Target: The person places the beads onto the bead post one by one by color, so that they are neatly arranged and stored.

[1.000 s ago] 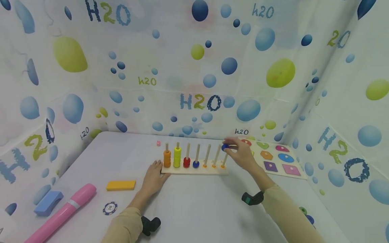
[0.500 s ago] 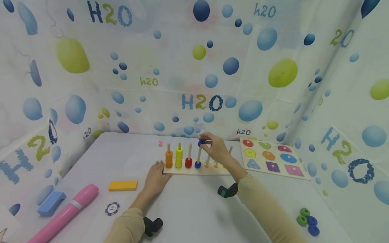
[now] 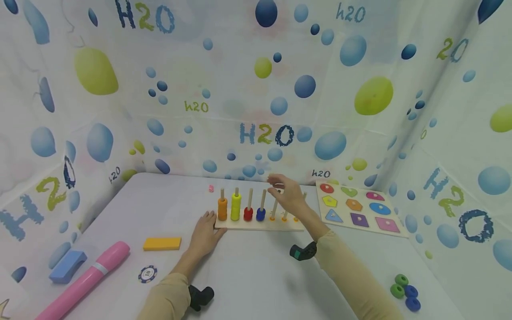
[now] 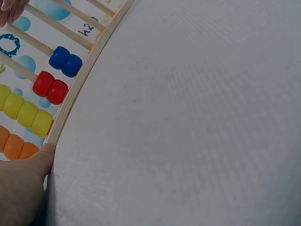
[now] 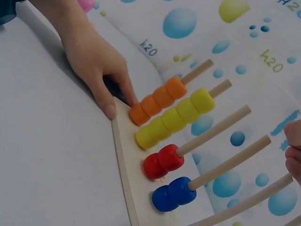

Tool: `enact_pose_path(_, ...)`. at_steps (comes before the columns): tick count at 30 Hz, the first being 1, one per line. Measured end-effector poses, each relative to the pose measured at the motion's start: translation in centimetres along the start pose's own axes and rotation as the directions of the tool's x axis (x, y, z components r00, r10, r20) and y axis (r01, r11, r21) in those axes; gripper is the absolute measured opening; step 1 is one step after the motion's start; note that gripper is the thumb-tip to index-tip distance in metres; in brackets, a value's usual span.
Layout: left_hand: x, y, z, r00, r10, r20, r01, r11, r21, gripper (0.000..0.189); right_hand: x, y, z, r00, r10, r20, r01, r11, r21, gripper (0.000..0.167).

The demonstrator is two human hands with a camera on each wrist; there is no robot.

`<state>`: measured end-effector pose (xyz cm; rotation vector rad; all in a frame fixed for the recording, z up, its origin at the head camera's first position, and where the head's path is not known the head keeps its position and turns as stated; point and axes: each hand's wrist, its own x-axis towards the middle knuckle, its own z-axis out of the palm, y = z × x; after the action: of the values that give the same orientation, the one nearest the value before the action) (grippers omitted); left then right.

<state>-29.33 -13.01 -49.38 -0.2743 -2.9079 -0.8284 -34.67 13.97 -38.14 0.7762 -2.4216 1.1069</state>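
A wooden bead stacker (image 3: 260, 225) stands on the table with a row of upright pegs. Orange beads (image 3: 222, 209) and yellow beads (image 3: 236, 207) are piled several high on the two leftmost pegs. Two red beads (image 5: 163, 161) sit on the third peg, and two blue beads (image 5: 174, 194) on the fourth. My left hand (image 3: 204, 235) grips the left end of the base, thumb at the front edge and fingers behind. Above the right-hand pegs, my right hand (image 3: 289, 194) hovers with loosely bent fingers and nothing between them. It hides parts of those pegs in the head view.
A shape puzzle board (image 3: 362, 206) lies at the back right. Loose green beads (image 3: 401, 279) and blue beads (image 3: 412, 304) are at the right front. On the left are a yellow block (image 3: 162, 244), a poker chip (image 3: 148, 274), a pink tube (image 3: 92, 275) and a blue block (image 3: 68, 266).
My right hand carried a blue bead leftward to the fourth peg and let it go; it dropped onto the one below. The hand then shifted slightly right. My left hand stayed on the base.
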Motion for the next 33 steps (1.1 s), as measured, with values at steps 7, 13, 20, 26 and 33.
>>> enact_pose_path(7,0.0,-0.2,-0.1,1.000,0.007,-0.004,-0.007,1.000,-0.011,0.066,-0.8,0.6,-1.5,0.997,0.059,-0.048,-0.058,0.998,0.023,0.028)
enact_pose_path(13,0.1,-0.4,-0.2,1.000,0.005,-0.007,-0.005,1.000,-0.020,0.067,-1.2,1.4,-3.3,0.993,0.054,-0.102,-0.050,0.998,0.040,0.026)
enact_pose_path(20,0.2,-0.1,-0.2,1.000,-0.004,0.006,0.004,1.000,-0.022,0.067,-3.3,2.7,-6.4,0.984,0.086,-0.154,-0.090,0.996,-0.021,0.024)
enact_pose_path(26,0.3,-0.1,-0.2,1.000,0.012,-0.021,-0.012,1.000,-0.029,0.066,-6.5,4.4,-9.7,0.977,0.136,-0.166,-0.147,0.988,-0.051,0.024)
enact_pose_path(33,0.3,-0.3,0.0,1.000,0.004,0.010,-0.004,1.000,-0.022,0.068,-11.9,6.8,-13.2,0.954,0.259,-0.154,-0.282,0.948,-0.151,0.026)
